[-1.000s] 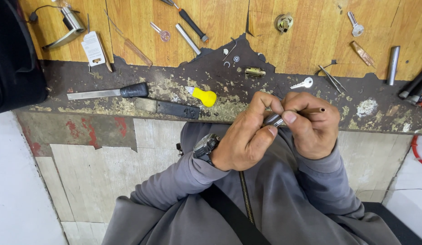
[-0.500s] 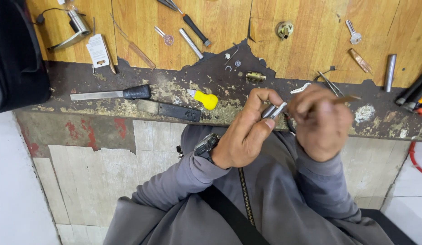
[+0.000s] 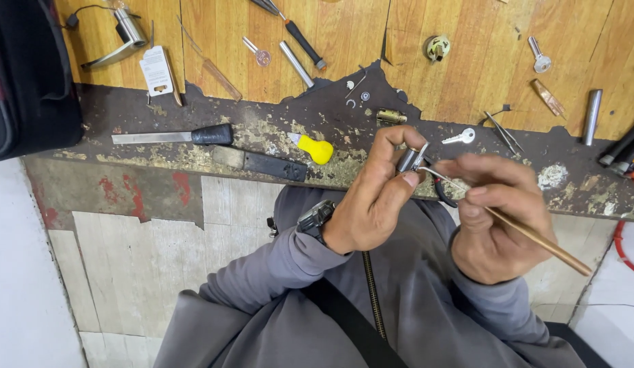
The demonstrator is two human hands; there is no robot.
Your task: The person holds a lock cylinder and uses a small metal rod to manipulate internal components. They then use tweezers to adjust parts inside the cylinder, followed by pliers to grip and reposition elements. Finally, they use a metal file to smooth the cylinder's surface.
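Note:
My left hand (image 3: 375, 197) pinches a small silver lock cylinder (image 3: 409, 160) between thumb and fingertips, just in front of the worn wooden bench (image 3: 467, 27). My right hand (image 3: 494, 218) grips a thin pick tool with a long wooden handle (image 3: 535, 235); its metal tip points left and touches the cylinder. A watch sits on my left wrist. Both arms wear grey sleeves.
On the bench lie a file with a black handle (image 3: 174, 136), a yellow-handled tool (image 3: 313, 148), a dark flat bar (image 3: 259, 163), a silver key (image 3: 460, 138), a second key (image 3: 538, 58), a brass cylinder (image 3: 392, 116), screwdrivers, tweezers (image 3: 501, 129), and a metal rod (image 3: 591, 116). A black bag (image 3: 27, 75) stands at left.
My right hand has drawn back to the right from the cylinder and turned the wooden-handled pick so its tip meets the lock. My left hand has stayed nearly still.

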